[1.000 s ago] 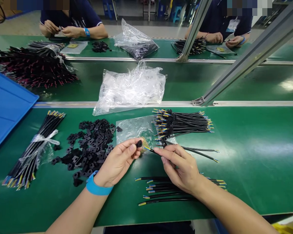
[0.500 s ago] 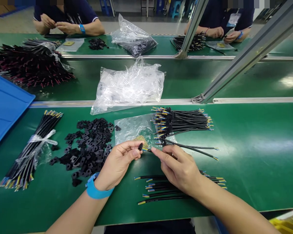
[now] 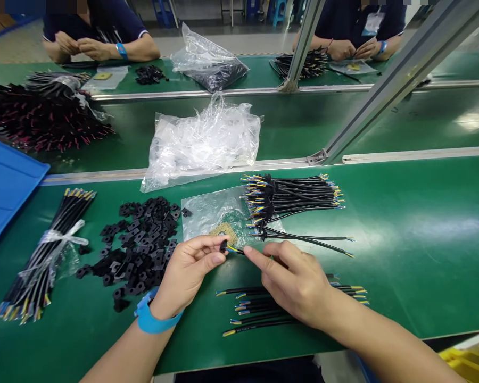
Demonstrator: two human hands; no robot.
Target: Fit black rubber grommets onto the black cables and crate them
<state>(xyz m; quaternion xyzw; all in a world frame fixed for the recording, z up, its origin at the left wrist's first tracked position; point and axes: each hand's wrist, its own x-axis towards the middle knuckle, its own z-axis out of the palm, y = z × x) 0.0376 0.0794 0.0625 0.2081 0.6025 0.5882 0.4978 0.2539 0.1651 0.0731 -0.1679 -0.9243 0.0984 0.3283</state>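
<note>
Fingers of the left hand (image 3: 191, 266) pinch a small black rubber piece (image 3: 223, 246), while those of the right hand (image 3: 293, 276) grip a black cable (image 3: 239, 251), its stripped blue and yellow wire ends at the piece. Both hands meet above the green tabletop (image 3: 403, 229), at the near edge of a flat clear plastic bag (image 3: 199, 210) that carries a tan, speckled pad (image 3: 230, 232). Left of the flat bag lies a pile of black rubber pieces (image 3: 143, 239); beyond the pile, farther left, rests a tied cable bundle (image 3: 43, 260). To the flat bag's right, partly over it, sits a stack of cables fitted with black pieces (image 3: 295, 194). On the near side of the flat bag, loose cables (image 3: 259, 308) extend beneath the right hand. Behind it sits a crumpled clear bag (image 3: 207, 141). Across the workstation, two people in dark shirts work with their hands.
</note>
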